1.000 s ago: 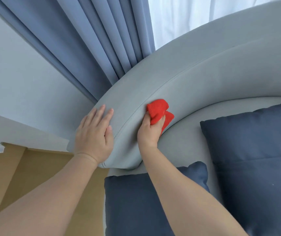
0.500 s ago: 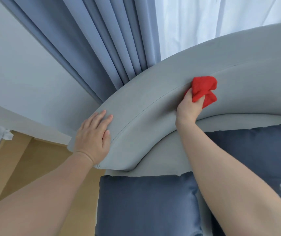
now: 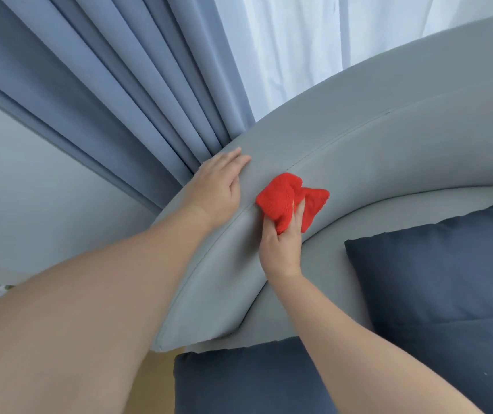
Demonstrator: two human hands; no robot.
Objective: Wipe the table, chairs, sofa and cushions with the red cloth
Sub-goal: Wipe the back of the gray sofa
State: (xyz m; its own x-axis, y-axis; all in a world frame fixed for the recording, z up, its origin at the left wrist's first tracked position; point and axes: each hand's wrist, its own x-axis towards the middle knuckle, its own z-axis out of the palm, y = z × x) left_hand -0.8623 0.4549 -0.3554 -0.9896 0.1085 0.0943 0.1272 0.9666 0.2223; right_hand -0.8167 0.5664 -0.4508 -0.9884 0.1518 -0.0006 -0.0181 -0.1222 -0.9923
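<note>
Single view, from a wide-angle camera worn on the person's head. It faced forward and steeply downward along both bare forearms toward the sofa back (image 3: pixel 358 162), whose curve ran from lower left to upper right. The camera stood close: the left forearm (image 3: pixel 75 309) filled the lower left corner, while the left hand (image 3: pixel 218 189) and the right hand (image 3: pixel 281 249) with the red cloth (image 3: pixel 281 198) lay near mid-frame. The curtains (image 3: pixel 120 85) occupied the upper left and the cushions (image 3: pixel 433 279) the lower right.

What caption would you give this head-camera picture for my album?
Right hand holds the red cloth against the grey sofa back while the left hand rests flat on its top.
</note>
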